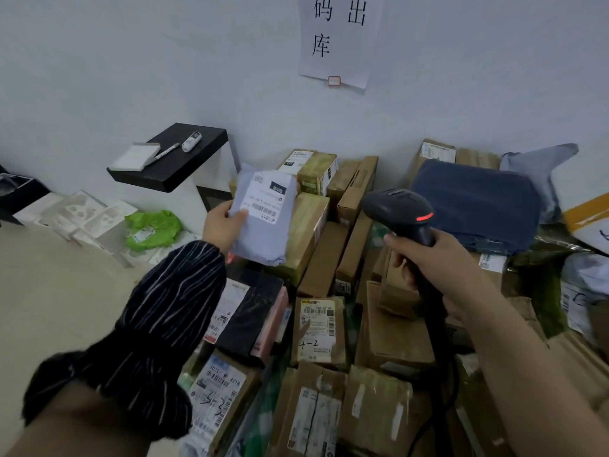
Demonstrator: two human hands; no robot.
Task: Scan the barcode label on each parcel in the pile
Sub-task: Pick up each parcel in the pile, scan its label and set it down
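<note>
Head camera looks down on a pile of parcels (324,265) that lies against a white wall. The left hand (221,225), in a dark striped sleeve (164,308), grasps a grey poly mailer (263,222) at its left edge, with the thumb on the front, and holds it up above the pile. The white shipping label (267,197) on the mailer faces the camera, and its barcodes are at the lower part.

The right hand (425,268) is clenched around the handle of a black barcode scanner (400,211). The head of the scanner points toward the mailer, and a red light (425,217) shines on its side. Scanner and mailer are near each other but apart.

In the pile, a box with the handwriting "4-2" (318,328) lies below the mailer, and a navy bag (478,202) lies right of the scanner. A green bag (153,229) lies on the floor at the left, under a black shelf (171,163). A paper sign (339,37) hangs on the wall.
</note>
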